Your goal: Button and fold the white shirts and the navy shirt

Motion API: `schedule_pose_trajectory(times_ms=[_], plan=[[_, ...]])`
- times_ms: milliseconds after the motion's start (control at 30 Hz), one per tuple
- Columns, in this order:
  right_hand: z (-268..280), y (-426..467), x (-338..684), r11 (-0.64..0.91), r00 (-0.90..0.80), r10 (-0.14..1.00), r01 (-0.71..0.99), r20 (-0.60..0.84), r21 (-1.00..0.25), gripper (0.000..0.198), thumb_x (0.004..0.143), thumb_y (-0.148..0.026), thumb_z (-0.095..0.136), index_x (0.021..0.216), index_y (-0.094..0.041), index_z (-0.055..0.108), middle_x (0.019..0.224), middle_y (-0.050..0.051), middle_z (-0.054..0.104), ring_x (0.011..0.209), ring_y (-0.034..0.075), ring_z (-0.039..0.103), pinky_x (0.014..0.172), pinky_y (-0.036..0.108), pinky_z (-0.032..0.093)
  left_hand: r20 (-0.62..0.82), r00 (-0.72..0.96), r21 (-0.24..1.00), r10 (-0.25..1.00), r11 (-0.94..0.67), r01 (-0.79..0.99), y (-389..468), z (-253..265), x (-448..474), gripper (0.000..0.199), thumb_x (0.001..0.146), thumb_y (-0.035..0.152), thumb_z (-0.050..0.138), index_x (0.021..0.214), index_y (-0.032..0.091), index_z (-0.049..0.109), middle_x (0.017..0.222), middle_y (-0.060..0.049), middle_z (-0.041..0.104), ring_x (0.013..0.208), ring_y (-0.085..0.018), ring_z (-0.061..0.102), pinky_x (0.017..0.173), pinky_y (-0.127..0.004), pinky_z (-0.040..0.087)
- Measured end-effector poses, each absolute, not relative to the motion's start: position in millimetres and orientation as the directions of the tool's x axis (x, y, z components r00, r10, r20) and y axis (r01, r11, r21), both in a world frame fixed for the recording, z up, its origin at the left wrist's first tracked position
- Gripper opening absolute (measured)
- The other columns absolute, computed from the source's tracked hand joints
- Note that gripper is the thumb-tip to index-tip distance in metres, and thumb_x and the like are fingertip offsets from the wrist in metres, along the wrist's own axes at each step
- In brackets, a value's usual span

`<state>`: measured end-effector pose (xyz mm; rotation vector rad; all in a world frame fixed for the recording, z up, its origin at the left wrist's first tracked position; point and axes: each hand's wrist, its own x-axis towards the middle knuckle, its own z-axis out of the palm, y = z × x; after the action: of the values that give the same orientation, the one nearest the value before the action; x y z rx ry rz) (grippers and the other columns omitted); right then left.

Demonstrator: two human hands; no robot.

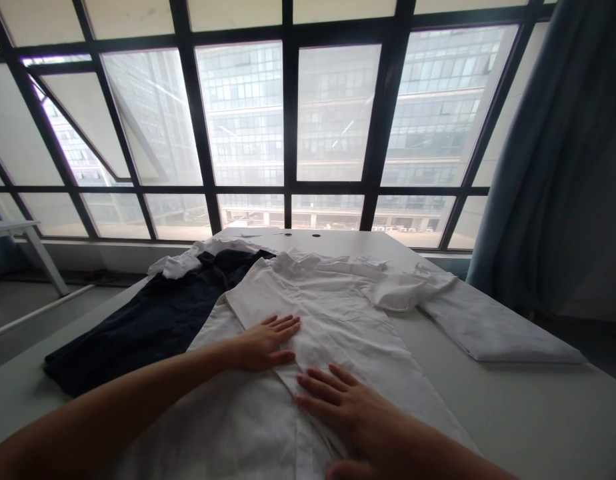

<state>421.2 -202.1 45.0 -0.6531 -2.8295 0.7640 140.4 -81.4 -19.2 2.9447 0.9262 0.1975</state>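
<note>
Dark garment [153, 327] at left, spread beside the white shirt [358, 333], beyond the left forearm. Shirt lies mid-surface [528, 407], directly under both hands, collar end toward the windows [333, 113]; a strip of its cloth is folded slantwise across the front. Folded white cloth [508, 327] farther right, past the shirt's puffed sleeve.

Left hand [268, 343]: open, palm down, fingers extended and close together, thumb apart; resting on the folded strip. Right hand [345, 403]: nearer the wearer, open, fingers extended and slightly spread over the strip's lower part; thumb low at the frame's bottom, its contact unclear.

Surface's left edge runs past the dark garment. Open room to the right: surface showing between shirt and folded cloth, widening nearward. Blue curtain [528, 187] hangs beyond the right edge.
</note>
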Motion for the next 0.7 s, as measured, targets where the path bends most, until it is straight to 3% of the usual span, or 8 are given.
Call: schedule_pose_trajectory(times_ms=[133,300,533,633,700], plan=[[46.2,-202.9,420.5,0.772,-0.897,0.443,0.378,0.006,-0.511,0.078,0.089,-0.058,0.057,0.154,-0.026,0.029,0.158,0.013,0.025,0.146,0.032,0.02,0.119,0.054,0.007,0.054,0.711,0.095,0.701,-0.713,0.695,-54.2,-11.7,113.3,0.065,0.101,0.055,0.029,0.155,0.019,0.025,0.159,-0.012,0.023,0.148,-0.024,0.019,0.12,-0.043,0.016],[47.2,-202.9,421.6,0.769,-0.9,0.435,0.369,0.005,-0.522,0.078,0.089,-0.059,0.056,0.155,-0.026,0.028,0.158,0.014,0.025,0.146,0.032,0.02,0.119,0.054,0.007,-0.031,0.443,0.049,0.896,-0.441,0.896,-7.1,-4.4,69.2,0.066,0.101,0.053,0.023,0.154,0.015,0.027,0.161,-0.012,0.018,0.149,-0.025,0.015,0.12,-0.044,0.015],[41.1,-201.3,423.4,0.783,-0.906,0.423,0.357,0.014,-0.51,0.081,0.089,-0.065,0.053,0.155,-0.027,0.027,0.159,0.013,0.023,0.147,0.032,0.019,0.12,0.054,0.006,-0.077,0.217,-0.081,0.973,-0.223,0.971,26.0,15.8,60.9,0.06,0.102,0.046,0.024,0.154,0.016,0.029,0.16,-0.013,0.019,0.149,-0.029,0.015,0.117,-0.053,0.017],[34.8,-196.8,424.6,0.786,-0.91,0.414,0.336,0.037,-0.518,0.08,0.088,-0.065,0.053,0.154,-0.029,0.029,0.159,0.012,0.025,0.147,0.032,0.019,0.119,0.054,0.007,-0.002,0.279,-0.106,0.96,-0.278,0.955,6.6,14.8,104.3,0.061,0.101,0.047,0.028,0.153,0.014,0.03,0.16,-0.015,0.018,0.149,-0.03,0.012,0.118,-0.053,0.011],[31.7,-193.8,424.9,0.794,-0.913,0.404,0.318,0.06,-0.518,0.076,0.09,-0.063,0.053,0.154,-0.03,0.03,0.159,0.011,0.026,0.147,0.032,0.021,0.12,0.053,0.007,0.018,0.499,-0.046,0.866,-0.498,0.866,-22.1,3.0,144.7,0.063,0.102,0.051,0.024,0.155,0.017,0.025,0.161,-0.014,0.018,0.15,-0.027,0.013,0.119,-0.049,0.012]])
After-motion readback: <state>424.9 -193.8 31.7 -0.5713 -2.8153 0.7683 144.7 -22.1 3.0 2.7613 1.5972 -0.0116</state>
